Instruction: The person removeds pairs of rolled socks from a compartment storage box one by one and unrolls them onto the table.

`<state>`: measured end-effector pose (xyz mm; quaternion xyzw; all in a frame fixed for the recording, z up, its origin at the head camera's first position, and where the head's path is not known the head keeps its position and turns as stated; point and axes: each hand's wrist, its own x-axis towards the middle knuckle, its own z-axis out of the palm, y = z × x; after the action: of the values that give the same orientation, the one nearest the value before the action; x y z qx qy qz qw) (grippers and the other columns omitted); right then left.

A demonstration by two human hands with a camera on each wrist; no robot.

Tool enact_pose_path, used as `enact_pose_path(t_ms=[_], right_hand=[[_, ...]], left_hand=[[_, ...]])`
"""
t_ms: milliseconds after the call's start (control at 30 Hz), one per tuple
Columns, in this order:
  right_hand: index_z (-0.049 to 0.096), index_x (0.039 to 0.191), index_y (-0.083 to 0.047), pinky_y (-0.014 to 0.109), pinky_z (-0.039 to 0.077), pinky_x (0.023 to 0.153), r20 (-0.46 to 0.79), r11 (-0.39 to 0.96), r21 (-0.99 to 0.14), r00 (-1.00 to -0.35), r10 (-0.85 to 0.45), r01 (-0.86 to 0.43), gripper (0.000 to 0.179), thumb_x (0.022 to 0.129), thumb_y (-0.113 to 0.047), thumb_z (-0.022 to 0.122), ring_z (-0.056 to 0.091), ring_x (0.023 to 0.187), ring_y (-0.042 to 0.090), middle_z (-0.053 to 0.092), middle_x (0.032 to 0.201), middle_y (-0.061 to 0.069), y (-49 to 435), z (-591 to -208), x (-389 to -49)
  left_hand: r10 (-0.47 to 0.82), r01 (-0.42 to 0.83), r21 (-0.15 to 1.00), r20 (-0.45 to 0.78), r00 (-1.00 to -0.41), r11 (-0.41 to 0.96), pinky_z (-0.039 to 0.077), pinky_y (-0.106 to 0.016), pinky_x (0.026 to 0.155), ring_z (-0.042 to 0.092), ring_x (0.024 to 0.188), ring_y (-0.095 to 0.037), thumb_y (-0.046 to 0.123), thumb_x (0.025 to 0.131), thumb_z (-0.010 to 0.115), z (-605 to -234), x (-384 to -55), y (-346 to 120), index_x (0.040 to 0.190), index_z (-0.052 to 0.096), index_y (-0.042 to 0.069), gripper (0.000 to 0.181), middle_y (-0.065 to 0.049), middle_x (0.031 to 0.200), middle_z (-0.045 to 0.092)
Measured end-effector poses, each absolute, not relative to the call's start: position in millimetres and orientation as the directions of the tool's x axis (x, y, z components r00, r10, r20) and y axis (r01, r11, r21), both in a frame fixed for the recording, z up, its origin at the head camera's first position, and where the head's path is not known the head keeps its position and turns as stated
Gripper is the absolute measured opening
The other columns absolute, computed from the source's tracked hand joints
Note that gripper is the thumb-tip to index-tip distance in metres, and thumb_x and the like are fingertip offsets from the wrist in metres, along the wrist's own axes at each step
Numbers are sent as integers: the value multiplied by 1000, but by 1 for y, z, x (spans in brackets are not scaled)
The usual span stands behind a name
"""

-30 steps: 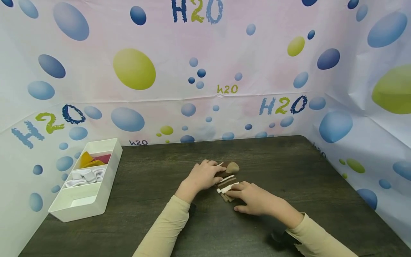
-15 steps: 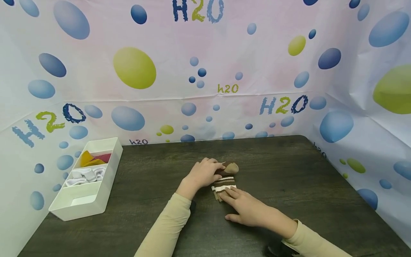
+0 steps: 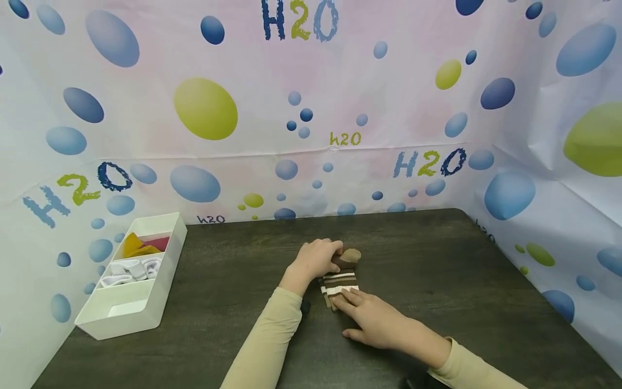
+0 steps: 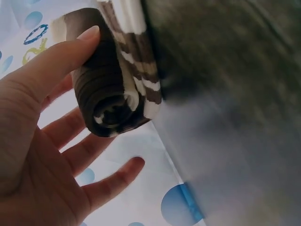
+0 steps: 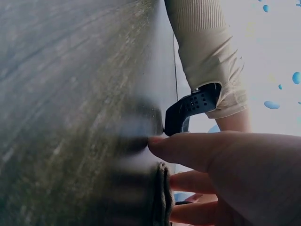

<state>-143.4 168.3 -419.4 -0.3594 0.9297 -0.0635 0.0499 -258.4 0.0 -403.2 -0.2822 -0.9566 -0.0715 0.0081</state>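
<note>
Brown socks with white and tan stripes (image 3: 342, 279) lie on the dark table, one end rolled up and the striped cuff end flat toward the person. My left hand (image 3: 316, 261) holds the roll at its far end. In the left wrist view the thumb lies over the rolled part (image 4: 94, 70), fingers behind it, the little finger standing free. With fingers extended, my right hand (image 3: 376, 321) presses on the cuff end. The right wrist view shows the layered sock edge (image 5: 162, 195) under those fingers, with the thumb off to the side.
A white box (image 3: 167, 283) with three compartments stands at the left of the dark wooden table (image 3: 413, 248). Yellow and dark red cloth (image 3: 141, 246) fills its far compartment, white rolled items (image 3: 131, 270) the middle one. A bubble-printed sheet (image 3: 311, 178) hangs behind the table.
The socks have turned from a slant to lie straighter. My right hand has shifted left and nearer the person along the cuff; my left hand has moved slightly right over the roll.
</note>
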Motion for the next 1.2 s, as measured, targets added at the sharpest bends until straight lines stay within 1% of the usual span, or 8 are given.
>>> enact_pose_path(t_ms=[167, 333, 667, 867, 1000, 1100, 1167, 1200], right_hand=[[46, 146, -16, 51, 46, 103, -46, 721, -151, -724, -688, -676, 63, 92, -41, 65, 49, 134, 36, 48, 147, 19, 168, -420, -142], [48, 145, -21, 50, 48, 101, -59, 715, -160, -716, -695, -681, 60, 92, -42, 65, 52, 131, 34, 50, 146, 15, 168, -419, -139], [50, 143, -24, 46, 50, 99, -66, 687, -131, -685, -725, -714, 56, 92, -41, 66, 55, 129, 30, 53, 144, 10, 165, -413, -133], [52, 142, -24, 45, 51, 98, -51, 670, -100, -669, -742, -735, 55, 92, -42, 65, 56, 127, 29, 55, 143, 10, 163, -412, -129], [53, 141, -25, 45, 51, 98, -53, 677, -83, -675, -736, -732, 54, 92, -43, 64, 56, 128, 28, 54, 143, 9, 163, -412, -128], [53, 141, -25, 45, 52, 97, -57, 679, -80, -677, -734, -730, 54, 92, -43, 64, 56, 128, 29, 54, 143, 9, 164, -412, -128], [53, 141, -25, 45, 52, 96, -52, 678, -78, -676, -735, -731, 54, 92, -42, 65, 56, 127, 29, 55, 143, 9, 165, -411, -127], [53, 141, -24, 45, 52, 96, -48, 676, -77, -675, -736, -733, 54, 92, -42, 65, 57, 127, 29, 55, 142, 9, 165, -411, -127]], left_hand=[[500, 503, 120, 56, -864, 856, 51, -48, 88, 64, 101, -21, 36, 86, 74, -402, -254, -1, 114, 62, 22, 34, 1, 109, 68], [490, 493, 113, 50, -870, 863, 51, -50, 89, 65, 103, -23, 36, 87, 73, -403, -254, -2, 123, 62, 20, 41, -2, 113, 68], [464, 467, 128, 55, -884, 875, 52, -44, 79, 65, 92, -20, 36, 87, 73, -405, -258, -9, 124, 62, 19, 43, -3, 107, 69], [450, 460, 153, 95, -888, 875, 52, -49, 83, 66, 97, -24, 27, 90, 71, -405, -260, -15, 128, 59, 19, 41, -4, 112, 69], [438, 450, 155, 109, -892, 879, 51, -52, 89, 65, 104, -26, 27, 90, 71, -404, -262, -17, 129, 59, 20, 42, -4, 118, 68], [418, 436, 141, 143, -897, 889, 51, -52, 88, 65, 103, -26, 27, 89, 72, -404, -262, -16, 126, 60, 18, 40, -4, 117, 68], [410, 434, 129, 176, -895, 892, 51, -47, 81, 64, 93, -24, 25, 89, 72, -404, -262, -15, 117, 61, 17, 32, -3, 109, 67], [411, 438, 122, 194, -891, 891, 50, -42, 75, 62, 85, -22, 24, 90, 71, -404, -262, -14, 109, 62, 16, 22, -3, 102, 66]])
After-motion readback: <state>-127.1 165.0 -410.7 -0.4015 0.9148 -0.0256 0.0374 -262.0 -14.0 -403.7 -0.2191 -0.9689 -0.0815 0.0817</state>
